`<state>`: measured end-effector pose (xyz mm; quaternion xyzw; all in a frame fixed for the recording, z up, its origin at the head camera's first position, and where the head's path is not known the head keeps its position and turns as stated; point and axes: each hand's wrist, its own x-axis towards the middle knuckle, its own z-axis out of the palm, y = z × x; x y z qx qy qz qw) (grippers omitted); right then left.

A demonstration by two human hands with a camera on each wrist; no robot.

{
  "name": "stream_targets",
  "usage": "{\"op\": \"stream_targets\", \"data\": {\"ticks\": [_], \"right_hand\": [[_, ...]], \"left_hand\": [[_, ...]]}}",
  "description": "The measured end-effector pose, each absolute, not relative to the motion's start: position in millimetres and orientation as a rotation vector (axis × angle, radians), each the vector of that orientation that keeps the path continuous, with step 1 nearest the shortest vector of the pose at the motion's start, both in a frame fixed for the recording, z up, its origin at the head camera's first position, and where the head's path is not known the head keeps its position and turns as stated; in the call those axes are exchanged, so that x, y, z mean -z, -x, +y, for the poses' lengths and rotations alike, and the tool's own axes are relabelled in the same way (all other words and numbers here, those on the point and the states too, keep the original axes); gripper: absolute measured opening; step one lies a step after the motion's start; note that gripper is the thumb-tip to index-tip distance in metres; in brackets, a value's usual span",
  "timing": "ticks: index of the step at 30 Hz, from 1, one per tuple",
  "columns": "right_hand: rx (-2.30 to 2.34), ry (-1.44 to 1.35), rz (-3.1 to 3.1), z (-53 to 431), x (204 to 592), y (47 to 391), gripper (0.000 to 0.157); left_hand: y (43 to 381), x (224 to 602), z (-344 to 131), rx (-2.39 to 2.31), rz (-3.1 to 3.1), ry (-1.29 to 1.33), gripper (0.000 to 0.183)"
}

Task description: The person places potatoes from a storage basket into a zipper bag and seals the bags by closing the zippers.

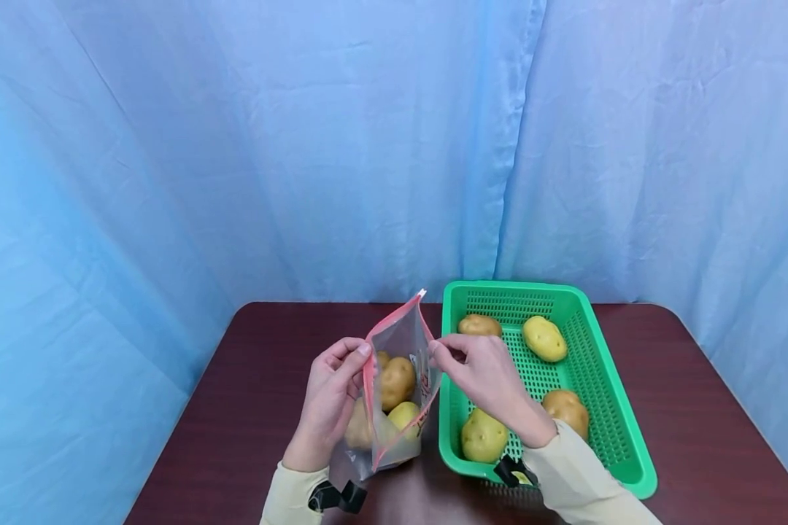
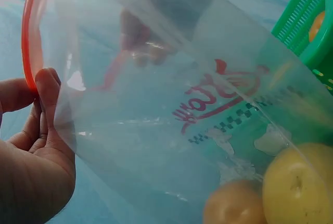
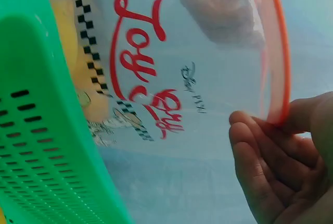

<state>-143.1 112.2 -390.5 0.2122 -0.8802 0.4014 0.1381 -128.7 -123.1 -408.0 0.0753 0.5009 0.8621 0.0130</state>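
Note:
A clear zip bag (image 1: pixel 400 437) with a red zip edge stands on the table, its mouth spread wide. Several potatoes (image 1: pixel 397 383) lie inside it, seen through the plastic. My left hand (image 1: pixel 331 394) pinches the left side of the bag's rim between thumb and fingers. On the opposite side, my right hand (image 1: pixel 486 372) pinches the rim too, reaching over the basket's left edge. In the right wrist view, red lettering and a black checker band (image 3: pixel 91 47) show on the bag's face, and thumb and fingertips (image 3: pixel 242 130) meet at the orange-red edge.
To the right of the bag stands a green plastic basket (image 1: pixel 620 401) with slotted walls. It holds several potatoes, among them a yellow one (image 1: pixel 545 338) at the back and a browner one (image 1: pixel 566 412) by the right sleeve. Beneath is a dark wooden table (image 1: pixel 236 423); light blue curtains (image 1: pixel 368 146) hang behind.

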Motion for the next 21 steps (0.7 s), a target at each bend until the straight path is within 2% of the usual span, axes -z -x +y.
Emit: {"op": "stream_targets", "data": {"ticks": [6,11,21], "right_hand": [[-1.193,-0.626,-2.650,117,391,140,0.033],[-1.184,-0.623,-2.673,129,393,140,0.027],[-1.141,-0.562,-2.655,171,392,158,0.030]], "left_hand": [[128,408,-120,-2.696,1.532,-0.219,0.017],[128,408,-120,-2.688,1.537,-0.212,0.016],[131,409,-119,-2.665,1.532,-0.227,0.013]]}}
